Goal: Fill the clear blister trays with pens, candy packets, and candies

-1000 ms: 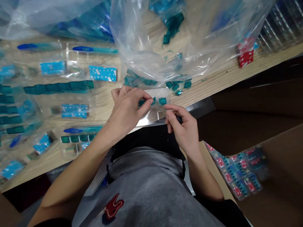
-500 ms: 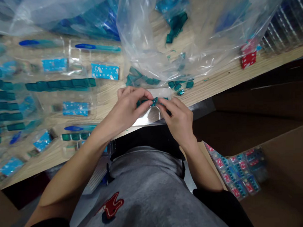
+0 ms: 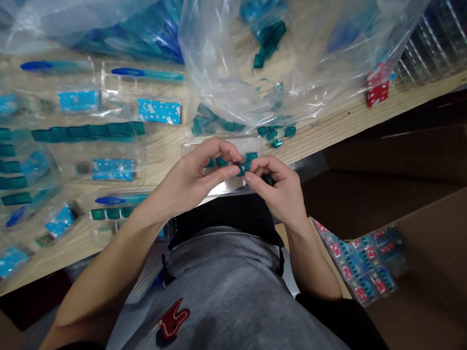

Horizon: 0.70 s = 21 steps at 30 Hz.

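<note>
My left hand [image 3: 193,179] and my right hand [image 3: 277,189] meet over a clear plastic blister tray [image 3: 233,189] at the table's edge. Their fingertips pinch a small teal piece [image 3: 240,168] between them. Other teal pieces [image 3: 221,161] lie in the tray, partly hidden by my fingers. A dark object [image 3: 269,180] shows under my right fingers, too hidden to name. Loose teal pieces [image 3: 271,135] lie on the wooden table [image 3: 165,147] just beyond the tray.
A large clear plastic bag [image 3: 237,57] with teal contents lies across the far table. Rows of packets [image 3: 113,169] fill the left side. A cardboard box [image 3: 407,242] with packaged cards [image 3: 356,263] stands at lower right. A red item [image 3: 377,94] sits at the far edge.
My hands have drawn together from apart, and both now pinch the teal piece above the tray. The view has shifted slightly.
</note>
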Available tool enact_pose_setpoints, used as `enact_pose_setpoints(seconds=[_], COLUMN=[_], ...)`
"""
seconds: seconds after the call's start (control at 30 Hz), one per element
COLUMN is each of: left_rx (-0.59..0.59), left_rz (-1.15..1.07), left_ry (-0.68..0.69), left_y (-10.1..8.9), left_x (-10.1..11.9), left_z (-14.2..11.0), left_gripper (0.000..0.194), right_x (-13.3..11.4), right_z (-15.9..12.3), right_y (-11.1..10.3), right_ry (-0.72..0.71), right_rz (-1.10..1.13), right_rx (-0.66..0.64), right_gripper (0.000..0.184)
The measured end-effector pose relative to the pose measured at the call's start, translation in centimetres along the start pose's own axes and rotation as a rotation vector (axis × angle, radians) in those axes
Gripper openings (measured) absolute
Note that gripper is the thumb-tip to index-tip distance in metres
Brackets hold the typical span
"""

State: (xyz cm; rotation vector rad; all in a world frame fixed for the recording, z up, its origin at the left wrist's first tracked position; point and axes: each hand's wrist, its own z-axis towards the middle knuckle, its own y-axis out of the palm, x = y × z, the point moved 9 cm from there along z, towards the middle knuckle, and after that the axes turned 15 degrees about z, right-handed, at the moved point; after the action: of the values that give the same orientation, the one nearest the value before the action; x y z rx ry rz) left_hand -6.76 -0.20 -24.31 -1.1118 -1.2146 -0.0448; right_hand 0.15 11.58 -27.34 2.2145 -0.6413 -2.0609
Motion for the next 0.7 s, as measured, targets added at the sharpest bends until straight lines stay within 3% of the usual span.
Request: enact_pose_setpoints(seconds=[0.1,0.23,0.43,0.6,0.7], left_rx=[0.022,0.089,0.062,0.111,0.177], left_rz=[0.139,0.353,0.462,0.505,0.490], left_ry=[-0.030,-0.084,-0.080,-0.037,-0.031], left_y=[0.4,0.4,0.8,0.8,-0.4], left_x=[-0.4,-0.7,-1.5,-1.6,-0.8], left_z=[0.0,0.3,1.0,1.0,0.4], left_gripper=[0.013,0.008,0.004,0.012,0.012], right_x=[0.9,1.4,0.1,-0.6,-0.3], right_z=[-0.1,-0.3,-1.0,-0.7,-0.1], right_y=[0.2,0.5,-0.1,0.5,1.8], right_ry=[0.043,0.080,0.012,-0.145,-0.207], right_rz=[-0.087,-0.398,-0.684,-0.770,-0.873], right_rx=[0.049,0.134,0.188,0.096,0.027], right_gripper=[0.010,0.007,0.012,0.019,0.023])
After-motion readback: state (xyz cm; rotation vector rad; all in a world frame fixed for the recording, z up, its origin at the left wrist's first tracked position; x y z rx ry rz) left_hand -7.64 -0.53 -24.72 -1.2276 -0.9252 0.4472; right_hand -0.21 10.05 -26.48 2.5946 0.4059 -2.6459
